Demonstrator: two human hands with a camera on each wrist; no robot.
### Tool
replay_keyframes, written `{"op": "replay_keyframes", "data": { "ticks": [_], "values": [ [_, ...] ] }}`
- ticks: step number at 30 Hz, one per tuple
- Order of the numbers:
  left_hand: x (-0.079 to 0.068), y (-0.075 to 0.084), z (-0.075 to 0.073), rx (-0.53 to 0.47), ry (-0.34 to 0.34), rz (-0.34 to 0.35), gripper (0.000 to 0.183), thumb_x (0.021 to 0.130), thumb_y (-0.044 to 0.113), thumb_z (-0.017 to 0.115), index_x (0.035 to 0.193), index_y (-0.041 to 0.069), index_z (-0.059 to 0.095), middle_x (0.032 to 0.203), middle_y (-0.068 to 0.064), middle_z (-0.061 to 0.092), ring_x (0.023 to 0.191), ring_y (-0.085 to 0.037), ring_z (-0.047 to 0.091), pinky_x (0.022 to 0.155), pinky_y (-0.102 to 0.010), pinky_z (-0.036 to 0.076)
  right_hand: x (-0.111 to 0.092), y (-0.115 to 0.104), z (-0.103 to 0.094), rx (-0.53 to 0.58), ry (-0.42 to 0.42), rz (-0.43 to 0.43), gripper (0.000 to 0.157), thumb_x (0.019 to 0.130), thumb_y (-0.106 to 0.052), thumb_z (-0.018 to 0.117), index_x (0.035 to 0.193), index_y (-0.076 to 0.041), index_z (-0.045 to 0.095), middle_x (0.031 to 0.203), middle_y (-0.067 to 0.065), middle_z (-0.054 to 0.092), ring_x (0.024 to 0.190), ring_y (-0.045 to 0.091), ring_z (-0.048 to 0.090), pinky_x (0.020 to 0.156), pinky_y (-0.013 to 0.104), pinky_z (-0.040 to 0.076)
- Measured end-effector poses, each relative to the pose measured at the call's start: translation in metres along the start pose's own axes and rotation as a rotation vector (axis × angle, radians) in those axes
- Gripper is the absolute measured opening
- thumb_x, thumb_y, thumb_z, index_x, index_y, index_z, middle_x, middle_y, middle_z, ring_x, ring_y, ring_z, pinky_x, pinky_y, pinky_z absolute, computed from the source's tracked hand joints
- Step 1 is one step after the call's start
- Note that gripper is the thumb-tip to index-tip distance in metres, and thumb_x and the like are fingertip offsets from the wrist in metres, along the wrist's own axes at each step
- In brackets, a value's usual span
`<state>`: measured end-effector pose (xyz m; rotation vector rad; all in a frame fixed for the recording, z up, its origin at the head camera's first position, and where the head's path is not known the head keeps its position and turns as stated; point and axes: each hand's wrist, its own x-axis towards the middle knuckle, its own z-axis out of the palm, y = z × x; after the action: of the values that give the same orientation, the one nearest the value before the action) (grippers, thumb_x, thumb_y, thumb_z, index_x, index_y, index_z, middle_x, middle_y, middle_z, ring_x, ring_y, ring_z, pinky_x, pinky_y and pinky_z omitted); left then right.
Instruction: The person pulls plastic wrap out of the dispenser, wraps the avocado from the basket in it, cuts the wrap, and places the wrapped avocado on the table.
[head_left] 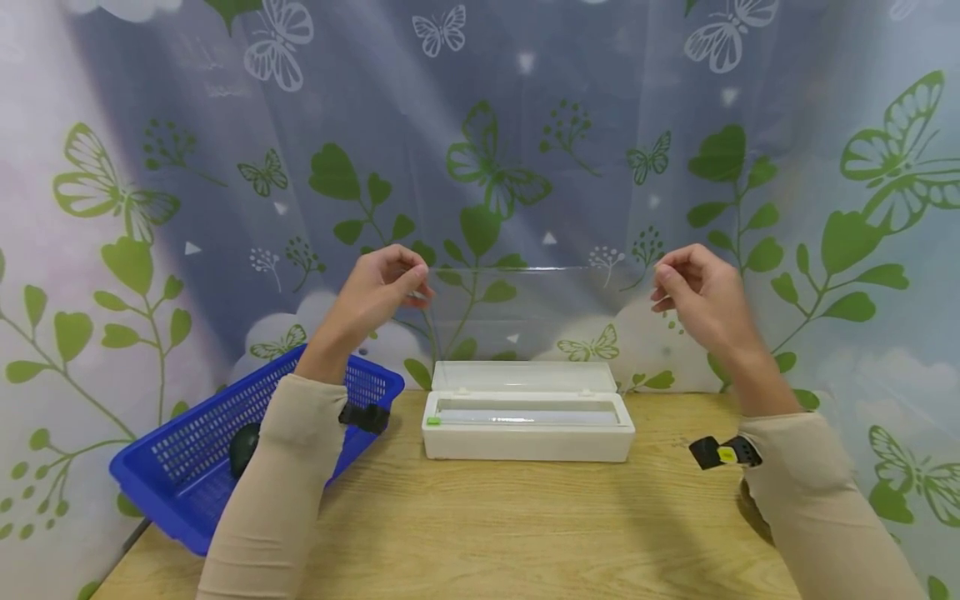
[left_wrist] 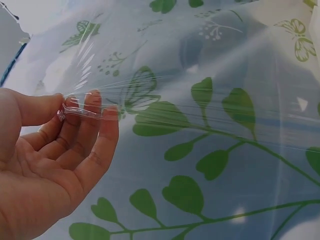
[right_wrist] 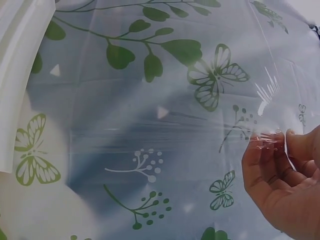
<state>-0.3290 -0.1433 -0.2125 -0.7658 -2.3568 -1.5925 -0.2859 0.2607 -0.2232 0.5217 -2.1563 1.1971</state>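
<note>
Between the left hand (head_left: 386, 292) and right hand (head_left: 701, 300) stretches a clear, glossy sheet of plastic film (head_left: 540, 292), finely creased near each grip, above a smooth, oblong white box (head_left: 528, 443). Each hand's fingers (left_wrist: 102, 140) are curled and nearly closed, pinching the film against the thumb. The box's lid (head_left: 525, 377) is tipped back over a pale roll (head_left: 528, 416). On the wood-grained desk (head_left: 480, 533), a blue latticed basket (head_left: 153, 500) holds a dark, rounded object (head_left: 243, 448), perhaps a vegetable, partly hidden by a beige sleeve (head_left: 258, 500). Behind hangs a bluish-grey curtain (head_left: 600, 92) with green leaves and butterflies.
</note>
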Motion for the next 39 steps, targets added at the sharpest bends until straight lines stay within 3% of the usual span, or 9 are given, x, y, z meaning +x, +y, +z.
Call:
{"op": "replay_keyframes", "data": {
  "ticks": [8,19,31,39],
  "values": [
    [-0.004,0.009,-0.003,-0.008,0.009,0.035,0.02,0.108,0.021,0.055,0.116,0.003,0.06,0.099,-0.009,0.068,0.094,-0.017,0.071,0.09,-0.035,0.063,-0.005,-0.013,-0.004,0.002,0.036,-0.028,0.019,0.107,-0.013,0.054,0.112,0.006,0.057,0.087,-0.014,0.061,0.074,0.002,0.064,0.067,0.015,0.059],
    [-0.012,0.019,-0.007,0.013,0.016,0.078,0.02,0.107,0.02,0.056,0.114,0.002,0.061,0.096,-0.006,0.069,0.091,-0.016,0.072,0.089,-0.034,0.063,-0.011,-0.022,-0.01,-0.023,0.063,-0.068,0.017,0.106,-0.011,0.056,0.111,0.005,0.059,0.087,-0.013,0.063,0.073,0.003,0.064,0.067,0.012,0.057],
    [-0.026,0.019,-0.006,0.001,-0.084,0.105,0.017,0.106,0.02,0.059,0.112,0.005,0.062,0.094,-0.006,0.071,0.09,-0.018,0.072,0.086,-0.033,0.063,-0.033,-0.022,-0.019,0.031,-0.054,-0.009,0.004,0.105,-0.011,0.059,0.107,-0.01,0.062,0.085,-0.009,0.067,0.071,0.007,0.067,0.069,0.017,0.059],
    [-0.038,0.013,0.001,-0.024,-0.126,0.1,0.017,0.105,0.02,0.06,0.112,0.005,0.063,0.1,-0.018,0.07,0.091,-0.025,0.071,0.086,-0.035,0.063,-0.05,-0.018,-0.017,0.047,-0.107,-0.029,0.006,0.104,-0.006,0.058,0.108,-0.007,0.063,0.084,-0.008,0.068,0.069,0.01,0.067,0.067,0.02,0.06]
  ]
}}
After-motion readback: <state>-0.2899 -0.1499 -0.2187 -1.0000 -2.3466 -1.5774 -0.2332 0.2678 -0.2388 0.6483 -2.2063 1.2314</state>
